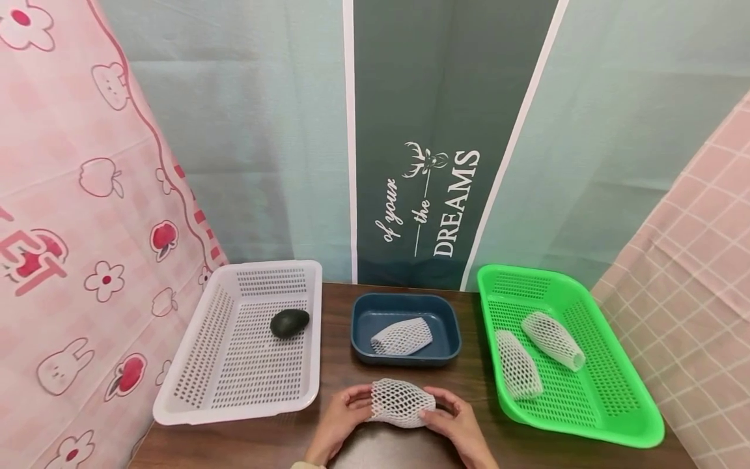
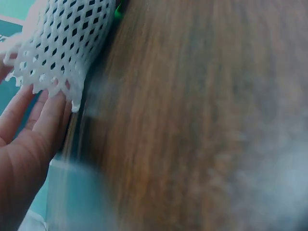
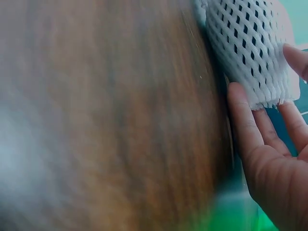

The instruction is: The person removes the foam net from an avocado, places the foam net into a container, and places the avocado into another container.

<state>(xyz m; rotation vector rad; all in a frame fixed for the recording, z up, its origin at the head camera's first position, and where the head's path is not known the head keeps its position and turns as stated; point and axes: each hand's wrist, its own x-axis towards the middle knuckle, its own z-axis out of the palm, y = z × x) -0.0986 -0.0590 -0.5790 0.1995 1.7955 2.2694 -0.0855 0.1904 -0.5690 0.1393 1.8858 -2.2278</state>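
Both hands hold a white foam net sleeve [image 1: 402, 403] above the near side of the table. It bulges in the middle, and dark patches show through its mesh; what is inside cannot be made out. At its left, ragged end, my left hand [image 1: 346, 415] grips the rim, the fingers partly under the net in the left wrist view. The right end is pinched by my right hand [image 1: 454, 422], thumb on the near face and fingers behind. Farther back, a blue tray [image 1: 363, 357] holds another foam net sleeve [image 1: 403, 337], lying flat.
On the left stands a white basket [image 1: 234, 417] with a dark avocado [image 1: 290, 323] inside. A green basket [image 1: 586, 426] on the right contains two net-covered pieces, one net sleeve [image 1: 553, 340] behind the other net sleeve [image 1: 518, 365]. Curtains hang behind the wooden table [image 1: 336, 326].
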